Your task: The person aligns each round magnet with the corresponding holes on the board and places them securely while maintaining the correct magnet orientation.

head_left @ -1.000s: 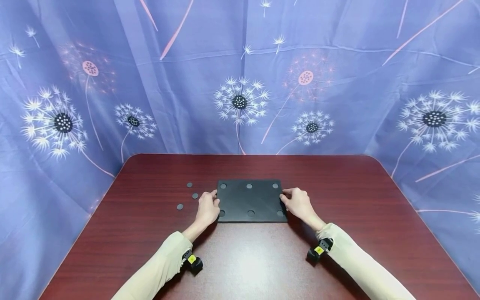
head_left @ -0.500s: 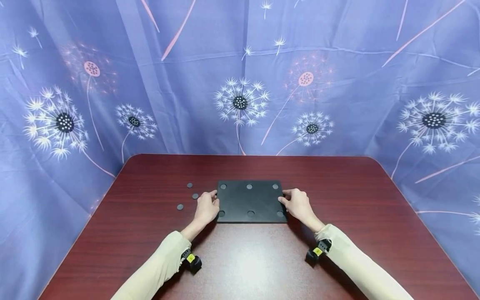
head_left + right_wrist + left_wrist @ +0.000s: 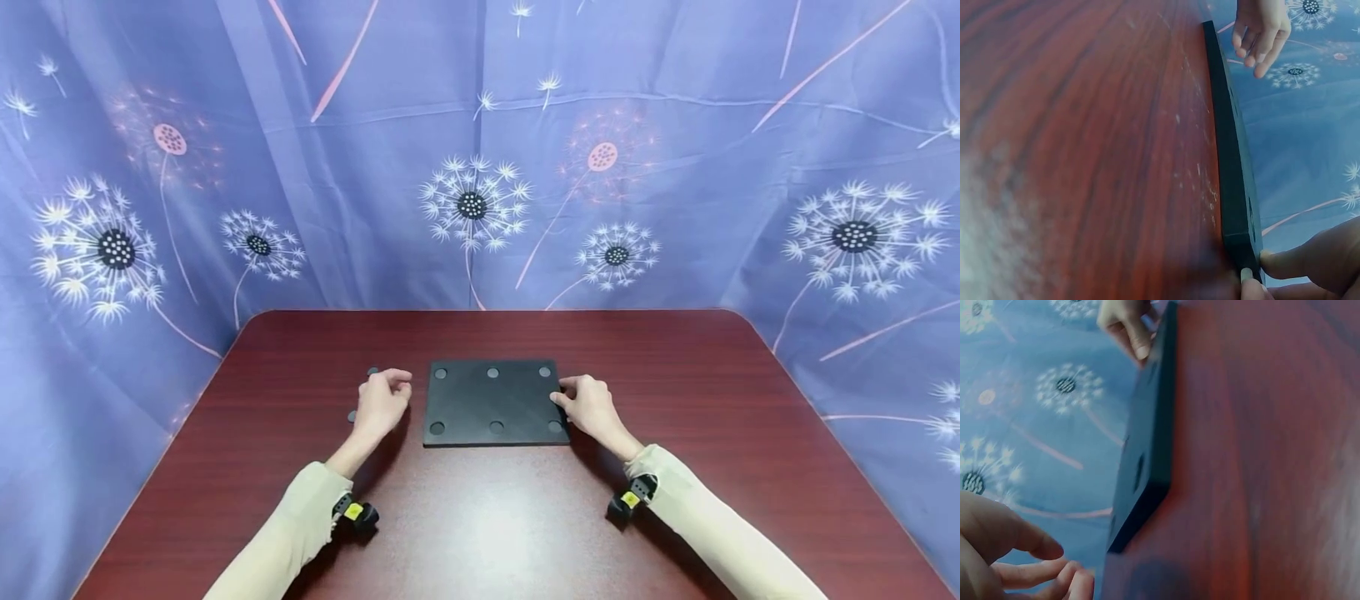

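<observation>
A flat black rectangular board point(image 3: 491, 402) with several shallow round recesses lies on the table in the head view. My right hand point(image 3: 592, 407) grips its right edge; in the right wrist view the thumb point(image 3: 1291, 259) and a fingertip touch the board's corner area. Left of the board and apart from it, my left hand point(image 3: 382, 404) hovers with loosely bent fingers, and nothing shows between them. Two small dark discs, one at the back point(image 3: 372, 371) and one nearer point(image 3: 352, 416), peek out around this hand. The spot of a third disc is covered by it.
The dark red wooden table point(image 3: 495, 508) reaches back to a blue curtain point(image 3: 375, 208) with a dandelion print. A small black camera point(image 3: 363, 517) is strapped to the left wrist and another point(image 3: 621, 508) to the right.
My left hand has let go of the board's left edge and moved left, over the discs. The right hand stays at the right edge, and the board rests flat as before.
</observation>
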Motion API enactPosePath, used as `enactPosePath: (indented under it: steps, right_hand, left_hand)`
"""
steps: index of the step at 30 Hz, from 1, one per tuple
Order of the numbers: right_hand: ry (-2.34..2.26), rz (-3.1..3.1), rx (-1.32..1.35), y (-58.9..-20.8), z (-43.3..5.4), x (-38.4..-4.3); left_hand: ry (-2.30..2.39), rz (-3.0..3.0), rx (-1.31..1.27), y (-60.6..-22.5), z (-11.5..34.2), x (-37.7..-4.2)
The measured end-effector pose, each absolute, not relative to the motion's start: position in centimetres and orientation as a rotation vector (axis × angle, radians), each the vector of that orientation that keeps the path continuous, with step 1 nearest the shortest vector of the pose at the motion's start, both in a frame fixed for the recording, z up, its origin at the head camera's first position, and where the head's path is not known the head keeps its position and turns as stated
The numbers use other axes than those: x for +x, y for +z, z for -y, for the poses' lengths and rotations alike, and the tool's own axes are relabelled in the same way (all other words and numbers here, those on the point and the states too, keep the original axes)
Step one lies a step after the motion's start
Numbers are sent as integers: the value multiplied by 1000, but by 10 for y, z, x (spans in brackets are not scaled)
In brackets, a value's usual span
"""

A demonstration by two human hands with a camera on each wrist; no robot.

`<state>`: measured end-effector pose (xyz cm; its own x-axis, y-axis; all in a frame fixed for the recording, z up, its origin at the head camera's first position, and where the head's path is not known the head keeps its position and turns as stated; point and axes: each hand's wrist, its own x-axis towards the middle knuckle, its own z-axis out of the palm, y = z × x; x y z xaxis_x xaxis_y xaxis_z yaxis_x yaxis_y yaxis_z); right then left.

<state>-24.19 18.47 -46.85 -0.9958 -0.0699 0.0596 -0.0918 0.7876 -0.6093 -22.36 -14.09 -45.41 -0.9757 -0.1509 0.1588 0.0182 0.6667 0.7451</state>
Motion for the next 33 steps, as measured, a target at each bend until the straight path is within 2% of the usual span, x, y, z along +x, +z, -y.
enactPosePath:
  steps: [13, 33]
  right_hand:
    - [969, 2906, 174, -469, -183, -241]
    - [948, 2900, 203, -469, -186, -242]
  left_hand:
    - [-1178, 2776, -123, -446, 210, -221]
    - [-1303, 2837, 346, -462, 238, -207]
